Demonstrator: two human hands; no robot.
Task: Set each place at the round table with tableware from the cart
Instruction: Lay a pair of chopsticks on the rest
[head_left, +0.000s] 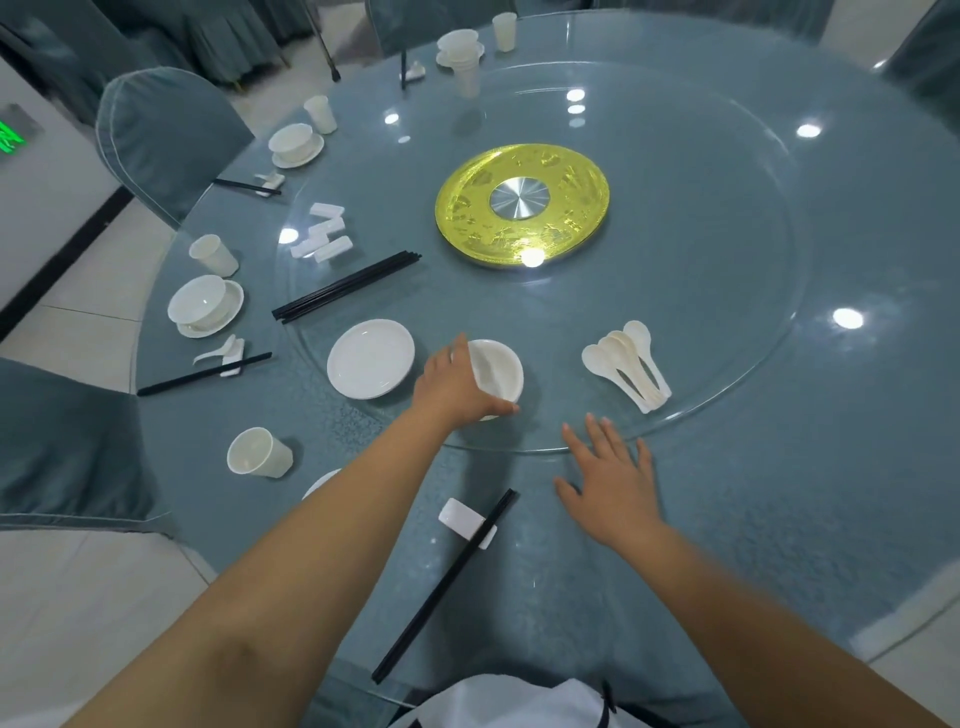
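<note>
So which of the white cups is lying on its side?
The cup nearest the person, left of the left forearm, lies tipped with its mouth facing the camera. The other cups along the table edge stand upright.

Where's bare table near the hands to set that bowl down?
Free: the strip between the cup and the chopstick rest, and everything right of the right hand. Crowded: the glass turntable's near edge, where the left hand grips the bowl between plate and spoons.

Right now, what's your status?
Left hand holds bowl on glass turntable. Right hand open, flat on table. Nothing in the way.
</note>
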